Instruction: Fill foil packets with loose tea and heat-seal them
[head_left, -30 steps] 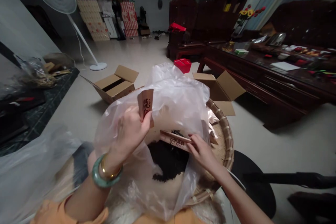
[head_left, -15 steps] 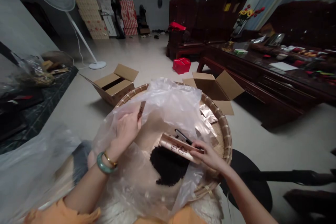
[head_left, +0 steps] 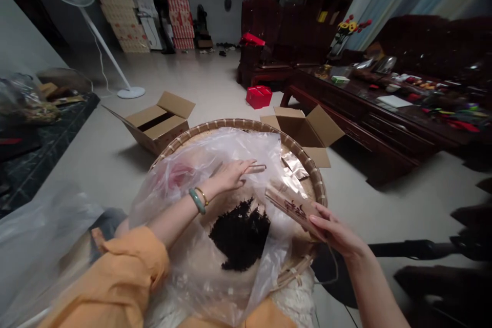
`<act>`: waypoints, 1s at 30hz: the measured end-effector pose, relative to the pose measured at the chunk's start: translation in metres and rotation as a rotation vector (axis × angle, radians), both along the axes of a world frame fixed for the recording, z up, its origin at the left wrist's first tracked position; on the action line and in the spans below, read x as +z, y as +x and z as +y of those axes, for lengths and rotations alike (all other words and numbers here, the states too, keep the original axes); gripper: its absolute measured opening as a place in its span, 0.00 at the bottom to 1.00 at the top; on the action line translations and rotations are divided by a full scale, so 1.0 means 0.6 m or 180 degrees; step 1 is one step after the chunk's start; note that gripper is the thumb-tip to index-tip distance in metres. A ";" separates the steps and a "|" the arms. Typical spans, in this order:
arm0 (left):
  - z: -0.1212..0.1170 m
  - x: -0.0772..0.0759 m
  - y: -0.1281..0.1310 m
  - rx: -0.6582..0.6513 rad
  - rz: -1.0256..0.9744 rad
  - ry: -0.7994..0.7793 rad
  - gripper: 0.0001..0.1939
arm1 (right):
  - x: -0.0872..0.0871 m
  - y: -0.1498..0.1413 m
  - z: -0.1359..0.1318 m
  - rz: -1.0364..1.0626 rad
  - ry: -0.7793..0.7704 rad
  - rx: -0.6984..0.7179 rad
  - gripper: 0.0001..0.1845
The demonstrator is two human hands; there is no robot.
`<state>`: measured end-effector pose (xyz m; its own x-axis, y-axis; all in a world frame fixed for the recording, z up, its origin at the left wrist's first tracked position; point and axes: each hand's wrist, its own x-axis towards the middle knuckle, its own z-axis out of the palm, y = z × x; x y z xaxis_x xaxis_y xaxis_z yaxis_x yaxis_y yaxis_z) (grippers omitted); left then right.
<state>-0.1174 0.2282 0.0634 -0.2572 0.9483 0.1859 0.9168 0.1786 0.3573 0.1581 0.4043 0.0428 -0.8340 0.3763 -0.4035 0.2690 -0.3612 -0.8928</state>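
My left hand (head_left: 230,176), wearing a jade bangle and a gold bracelet, reaches over the far side of a dark pile of loose leaves, like tea (head_left: 241,236). It pinches a narrow brown strip (head_left: 258,168), seen almost edge-on. At the right of the pile, my right hand (head_left: 333,228) grips a copper-coloured packet (head_left: 294,209) with dark lettering, tilted with its far end toward the pile. Whether the packet holds anything is hidden. The leaves lie on a clear plastic sheet (head_left: 246,138) spread in a round woven bamboo tray (head_left: 321,179).
Shiny copper-coloured packets (head_left: 295,165) lie at the tray's right side. Beyond the tray stand two open cardboard boxes, one left (head_left: 169,128) and one right (head_left: 326,130). A red box (head_left: 258,97), a dark wooden table (head_left: 369,118) and a white floor fan (head_left: 131,92) are farther off.
My left hand has moved right, over the tray's middle, with the brown strip. My right hand has shifted right with the packet, off the pile. The black hooked tool beside it no longer shows.
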 end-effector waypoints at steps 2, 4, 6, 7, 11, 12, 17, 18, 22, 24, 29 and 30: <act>0.020 -0.017 0.001 -0.0226 0.0527 -0.0229 0.35 | -0.004 0.024 0.012 0.0007 -0.0103 -0.0170 0.22; 0.042 -0.031 0.008 -0.0387 0.1013 -0.0398 0.24 | -0.006 0.042 0.021 -0.0012 -0.0133 -0.0384 0.23; 0.062 -0.036 0.015 -0.0439 0.1228 -0.0465 0.09 | -0.005 0.053 0.023 -0.0039 -0.0104 -0.0604 0.24; 0.069 -0.033 0.017 -0.0422 0.1263 -0.0487 0.09 | -0.003 0.056 0.023 -0.0051 -0.0087 -0.0696 0.24; 0.059 0.026 0.017 -0.0114 0.1330 -0.0105 0.08 | 0.008 0.063 0.018 -0.0009 -0.0092 -0.0942 0.25; 0.046 0.051 0.018 0.0026 0.1392 0.0144 0.07 | 0.011 0.065 0.018 0.0016 -0.0117 -0.1003 0.26; -0.035 0.163 0.054 0.0656 0.1873 0.1212 0.08 | 0.021 0.069 0.025 0.0211 -0.0129 -0.1193 0.25; -0.047 0.175 0.064 0.0793 0.1939 0.1382 0.08 | 0.022 0.067 0.025 0.0235 -0.0085 -0.1211 0.24; -0.074 0.189 0.101 0.1121 0.2019 0.1884 0.08 | 0.020 0.060 0.024 0.0227 -0.0080 -0.1211 0.21; -0.075 0.182 0.112 0.1109 0.1927 0.1976 0.08 | 0.014 0.060 0.024 0.0211 -0.0080 -0.1153 0.20; -0.029 0.132 0.101 0.1187 0.1680 0.1145 0.07 | -0.005 0.071 0.038 0.0240 0.0056 -0.1298 0.18; -0.012 0.118 0.092 0.1214 0.1545 0.0857 0.08 | -0.005 0.073 0.040 0.0270 0.0113 -0.1354 0.17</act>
<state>-0.0622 0.2208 0.1344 -0.3926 0.7120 0.5821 0.8749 0.4842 -0.0021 0.2022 0.4283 0.0399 -0.6312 0.7062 -0.3207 0.0279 -0.3926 -0.9193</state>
